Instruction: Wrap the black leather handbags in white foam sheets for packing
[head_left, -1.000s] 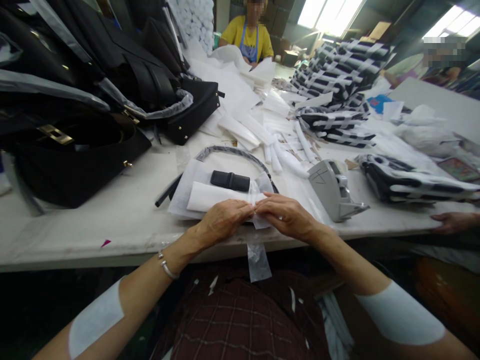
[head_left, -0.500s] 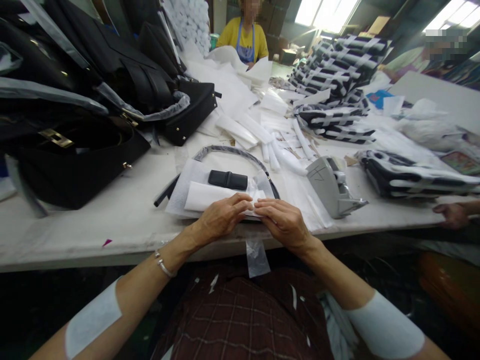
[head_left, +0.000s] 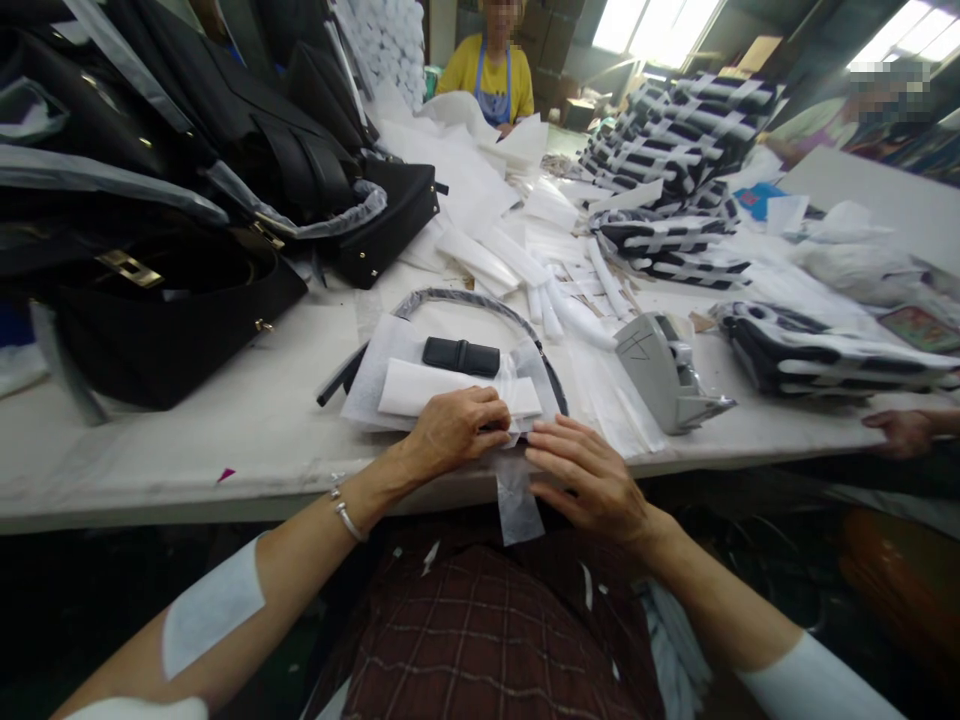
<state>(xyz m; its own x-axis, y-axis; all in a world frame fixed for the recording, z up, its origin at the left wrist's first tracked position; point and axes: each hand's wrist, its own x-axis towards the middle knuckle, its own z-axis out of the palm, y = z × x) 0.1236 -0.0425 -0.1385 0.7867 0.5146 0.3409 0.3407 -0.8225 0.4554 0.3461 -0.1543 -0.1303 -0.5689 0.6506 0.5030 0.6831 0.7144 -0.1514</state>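
My left hand [head_left: 454, 428] is curled at the near table edge, its fingers pinching the white paper wrap [head_left: 420, 390] that lies over a black strap [head_left: 480, 305]. A small black leather piece [head_left: 460, 356] rests on that wrap just beyond my fingers. My right hand [head_left: 589, 478] hovers just off the table edge with fingers spread, holding nothing, beside a strip of clear plastic film [head_left: 519, 505] hanging down from the wrap.
Black handbags [head_left: 165, 290] are piled at the left. A grey tape dispenser [head_left: 660, 375] stands right of my hands. White paper rolls [head_left: 525, 270] and striped black-and-white stacks [head_left: 675, 150] fill the far side. Another person's hand [head_left: 904, 430] rests at the right edge; a person in yellow [head_left: 491, 75] sits opposite.
My right hand has let go of the wrap and drawn back toward me, opening its fingers. My left hand stays pinching the paper.
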